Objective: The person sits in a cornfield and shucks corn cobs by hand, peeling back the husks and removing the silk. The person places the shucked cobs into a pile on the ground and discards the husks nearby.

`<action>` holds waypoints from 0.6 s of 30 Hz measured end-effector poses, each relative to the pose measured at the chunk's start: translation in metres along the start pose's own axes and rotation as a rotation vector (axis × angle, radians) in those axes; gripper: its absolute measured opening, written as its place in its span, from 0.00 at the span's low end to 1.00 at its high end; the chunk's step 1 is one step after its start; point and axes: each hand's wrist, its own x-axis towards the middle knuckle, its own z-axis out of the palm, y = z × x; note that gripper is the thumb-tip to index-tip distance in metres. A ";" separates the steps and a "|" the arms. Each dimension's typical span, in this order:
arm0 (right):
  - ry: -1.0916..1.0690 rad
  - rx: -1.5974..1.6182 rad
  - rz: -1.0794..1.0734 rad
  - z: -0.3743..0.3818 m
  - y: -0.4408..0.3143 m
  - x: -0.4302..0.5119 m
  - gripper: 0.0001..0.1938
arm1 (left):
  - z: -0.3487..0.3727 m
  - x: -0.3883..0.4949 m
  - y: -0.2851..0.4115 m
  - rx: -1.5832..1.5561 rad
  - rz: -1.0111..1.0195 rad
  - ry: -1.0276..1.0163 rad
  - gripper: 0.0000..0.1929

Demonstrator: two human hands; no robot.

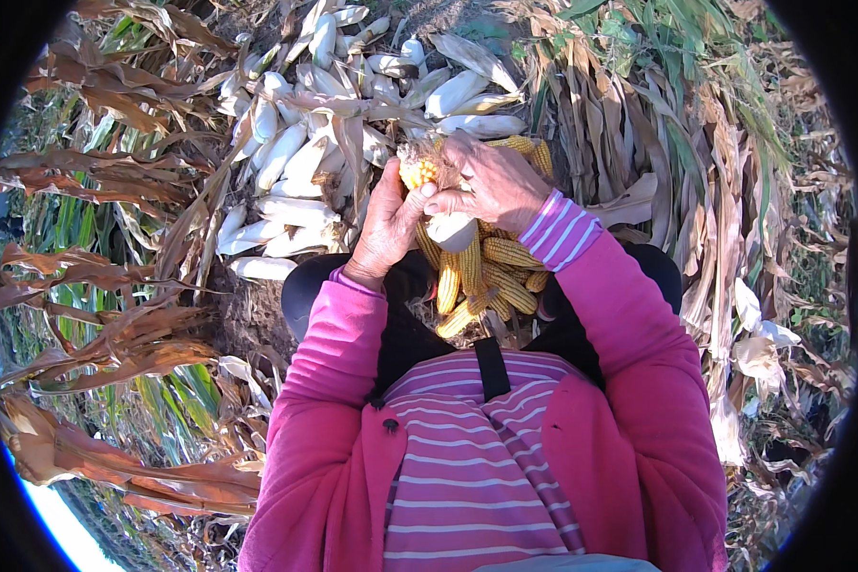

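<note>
Both hands are on one ear of corn (417,174), whose yellow kernels show at its top end, with pale husk and brown silk around it. My left hand (393,220) grips it from the left, thumb on the ear. My right hand (492,182) pinches the husk and silk at its right side, the thumbs close together. Just below, a piece of pale husk (452,232) hangs down. Husked yellow corn cobs (509,286) lie in a pile between the knees, under and beyond the right hand. The far side of the held ear is hidden.
Many ears in white husks (286,154) lie heaped on the soil ahead and to the left. Dry corn stalks and leaves (600,136) are laid along the right. Standing dry corn plants (107,286) line the left side. Loose husks (761,350) lie at the far right.
</note>
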 end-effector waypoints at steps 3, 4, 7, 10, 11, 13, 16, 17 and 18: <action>0.044 0.073 -0.075 0.009 0.004 0.000 0.28 | 0.000 0.001 0.000 -0.109 -0.172 0.029 0.18; 0.078 0.082 -0.125 0.013 0.004 0.001 0.26 | 0.000 0.001 -0.001 -0.175 -0.191 0.041 0.19; 0.142 0.075 -0.173 0.023 0.004 -0.002 0.19 | 0.003 0.002 -0.003 -0.372 -0.246 0.087 0.20; 0.114 0.098 -0.103 0.024 0.000 -0.005 0.16 | 0.007 0.004 -0.007 -0.490 -0.416 0.176 0.24; 0.106 0.058 -0.094 0.024 -0.003 -0.006 0.16 | 0.008 0.004 -0.009 -0.561 -0.400 0.135 0.24; 0.087 -0.001 -0.097 0.021 -0.009 -0.006 0.15 | 0.007 0.007 -0.011 -0.521 -0.427 0.119 0.25; -0.138 -0.057 -0.029 0.020 -0.019 -0.008 0.15 | -0.002 0.014 -0.011 -0.455 -0.479 0.236 0.26; -0.242 -0.064 -0.080 0.021 -0.022 -0.010 0.15 | -0.006 0.017 -0.011 -0.445 -0.487 0.274 0.26; -0.192 0.091 -0.202 0.026 -0.029 -0.017 0.14 | -0.016 0.023 -0.009 -0.496 -0.515 0.401 0.24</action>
